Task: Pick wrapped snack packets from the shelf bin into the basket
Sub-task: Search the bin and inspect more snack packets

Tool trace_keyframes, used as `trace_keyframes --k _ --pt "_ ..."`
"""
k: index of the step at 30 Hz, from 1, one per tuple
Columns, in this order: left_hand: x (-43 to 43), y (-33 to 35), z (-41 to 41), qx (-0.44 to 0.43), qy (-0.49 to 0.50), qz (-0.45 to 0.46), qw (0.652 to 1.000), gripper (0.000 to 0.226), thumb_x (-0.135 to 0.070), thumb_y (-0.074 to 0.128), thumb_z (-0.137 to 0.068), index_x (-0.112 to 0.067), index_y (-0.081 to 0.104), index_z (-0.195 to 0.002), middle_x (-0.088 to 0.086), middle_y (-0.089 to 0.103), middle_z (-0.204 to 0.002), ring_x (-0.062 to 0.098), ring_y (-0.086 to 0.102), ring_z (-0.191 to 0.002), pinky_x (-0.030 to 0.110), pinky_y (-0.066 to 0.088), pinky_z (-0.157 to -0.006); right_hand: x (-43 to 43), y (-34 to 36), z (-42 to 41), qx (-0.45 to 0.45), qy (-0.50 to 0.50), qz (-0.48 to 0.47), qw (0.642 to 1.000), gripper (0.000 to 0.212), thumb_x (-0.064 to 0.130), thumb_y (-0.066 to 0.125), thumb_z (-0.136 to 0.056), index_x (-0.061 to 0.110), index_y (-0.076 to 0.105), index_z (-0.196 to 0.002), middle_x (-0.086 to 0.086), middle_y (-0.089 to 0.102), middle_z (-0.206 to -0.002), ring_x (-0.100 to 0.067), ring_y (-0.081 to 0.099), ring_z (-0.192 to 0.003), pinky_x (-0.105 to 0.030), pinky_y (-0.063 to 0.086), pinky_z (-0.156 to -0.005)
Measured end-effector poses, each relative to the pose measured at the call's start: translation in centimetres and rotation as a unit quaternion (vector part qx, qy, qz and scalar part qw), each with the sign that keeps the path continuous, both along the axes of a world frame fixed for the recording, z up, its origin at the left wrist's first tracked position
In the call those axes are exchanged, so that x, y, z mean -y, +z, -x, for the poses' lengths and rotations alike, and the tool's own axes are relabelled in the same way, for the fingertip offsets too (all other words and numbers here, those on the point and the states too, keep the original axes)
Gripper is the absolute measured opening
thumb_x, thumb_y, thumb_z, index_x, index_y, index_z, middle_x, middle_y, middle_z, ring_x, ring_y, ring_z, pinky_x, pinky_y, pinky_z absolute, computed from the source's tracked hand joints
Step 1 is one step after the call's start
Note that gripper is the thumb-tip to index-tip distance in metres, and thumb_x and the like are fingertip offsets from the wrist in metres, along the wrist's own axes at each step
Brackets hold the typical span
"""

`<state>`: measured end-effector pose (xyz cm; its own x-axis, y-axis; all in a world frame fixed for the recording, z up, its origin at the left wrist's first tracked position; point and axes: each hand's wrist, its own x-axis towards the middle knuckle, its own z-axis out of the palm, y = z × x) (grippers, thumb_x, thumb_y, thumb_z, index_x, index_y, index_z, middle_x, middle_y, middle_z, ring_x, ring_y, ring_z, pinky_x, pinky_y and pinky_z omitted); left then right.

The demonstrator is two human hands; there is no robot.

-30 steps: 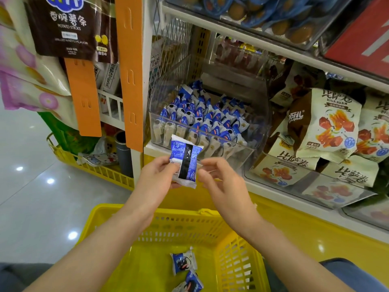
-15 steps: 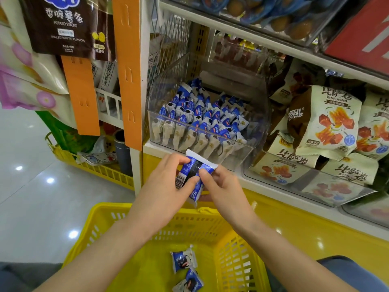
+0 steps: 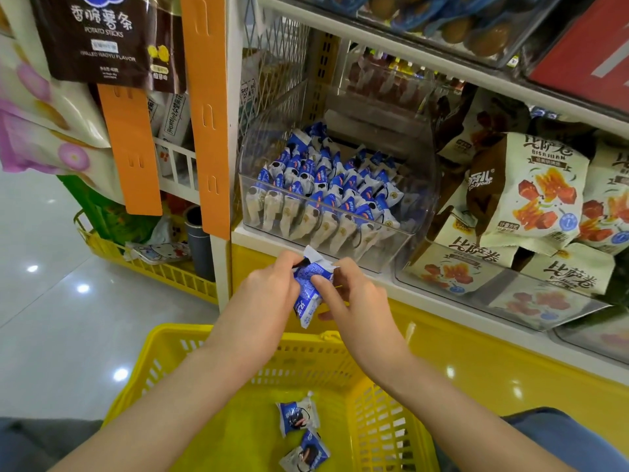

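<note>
A blue-and-white snack packet (image 3: 309, 291) is held between both hands, just below the shelf edge and above the far rim of the yellow basket (image 3: 177, 356). My left hand (image 3: 269, 287) grips its left side and my right hand (image 3: 354, 298) pinches its right side with thumb and forefinger. The clear shelf bin (image 3: 401, 233) behind them holds several rows of the same packets (image 3: 326, 185). Two packets (image 3: 299, 415) lie on the basket floor.
Clear bins of cream-and-brown snack bags (image 3: 531, 199) fill the shelf to the right. An orange strip (image 3: 207, 114) and hanging bags (image 3: 105, 35) stand at the left. A second yellow basket (image 3: 153, 267) sits on the shiny floor beside the shelf post.
The packet has come down from in front of the bin and turned edge-on. My right hand closed in and took hold of its right side.
</note>
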<state>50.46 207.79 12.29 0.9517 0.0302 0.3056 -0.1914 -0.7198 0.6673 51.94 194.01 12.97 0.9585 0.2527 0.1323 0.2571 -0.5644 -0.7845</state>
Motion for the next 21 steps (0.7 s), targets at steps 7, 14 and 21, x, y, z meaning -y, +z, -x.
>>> trace_keyframes --k 7,14,21 --pt "0.15 -0.06 -0.38 0.010 0.028 0.089 0.996 0.022 -0.013 0.048 -0.093 -0.015 0.061 -0.111 -0.009 0.062 -0.086 0.003 0.055 -0.069 0.003 0.038 -0.059 -0.19 -0.14 -0.14 -0.136 0.034 -0.134 0.981 0.028 0.030 0.060 -0.087 0.027 0.052 -0.114 0.008 0.065 -0.109 -0.007 0.067 -0.090 -0.032 0.058 -0.075" --pt "0.20 -0.46 -0.52 -0.057 -0.031 0.107 0.992 0.038 -0.001 0.048 -0.090 -0.015 0.053 -0.125 -0.002 0.063 -0.115 0.012 0.062 -0.099 0.026 0.049 -0.087 -0.11 -0.01 -0.76 -0.128 0.016 -0.107 0.986 0.023 0.017 0.052 -0.092 0.025 0.053 -0.114 -0.003 0.068 -0.106 -0.019 0.066 -0.089 -0.046 0.053 -0.084" --pt "0.26 0.37 -0.60 -0.169 -0.063 0.372 0.910 0.019 -0.013 0.052 -0.092 -0.028 0.051 -0.104 -0.011 0.069 -0.097 0.000 0.065 -0.086 0.020 0.054 -0.071 -0.02 0.08 -0.81 -0.034 0.007 -0.053 0.998 0.032 0.031 0.061 -0.086 0.029 0.048 -0.115 0.018 0.059 -0.104 0.005 0.056 -0.086 -0.010 0.046 -0.070"
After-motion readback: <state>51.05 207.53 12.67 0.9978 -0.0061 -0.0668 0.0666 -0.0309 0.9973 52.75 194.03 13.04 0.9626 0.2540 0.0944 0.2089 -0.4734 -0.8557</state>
